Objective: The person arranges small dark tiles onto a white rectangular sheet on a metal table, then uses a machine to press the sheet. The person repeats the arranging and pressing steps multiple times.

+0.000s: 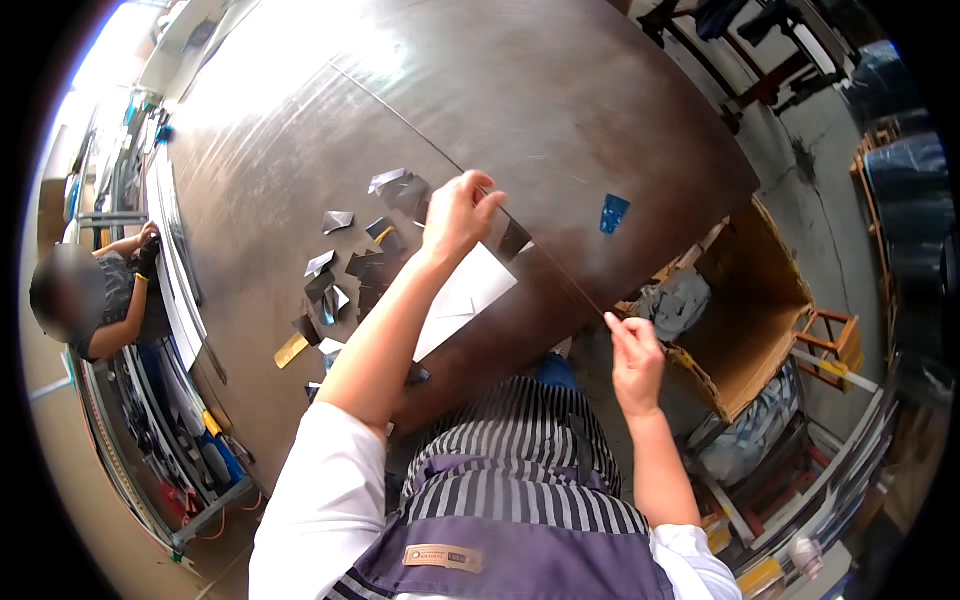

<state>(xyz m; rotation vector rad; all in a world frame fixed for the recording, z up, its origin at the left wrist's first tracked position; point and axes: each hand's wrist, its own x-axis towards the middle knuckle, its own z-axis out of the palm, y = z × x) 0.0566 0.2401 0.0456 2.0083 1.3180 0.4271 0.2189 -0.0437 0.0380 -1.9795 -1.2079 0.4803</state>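
Note:
A long, thin, dark strip (400,118) runs slantwise from the far part of the brown table (620,110) to its near right edge. My left hand (460,218) pinches it around the middle, above the table. At the near end, my right hand (636,358) grips the strip between thumb and fingers, just past the table edge. Under and beside my left wrist lies a white sheet (470,300). Several small dark and shiny cut pieces (370,270) are scattered left of my left forearm. A small blue piece (613,213) lies right of the strip.
An open cardboard box (755,300) with crumpled grey plastic (680,302) stands right of the table. At the left, another person (110,290) handles long pale strips (175,270) beside a rack (150,430) of long pieces. Blue wrapped stacks (915,190) stand far right.

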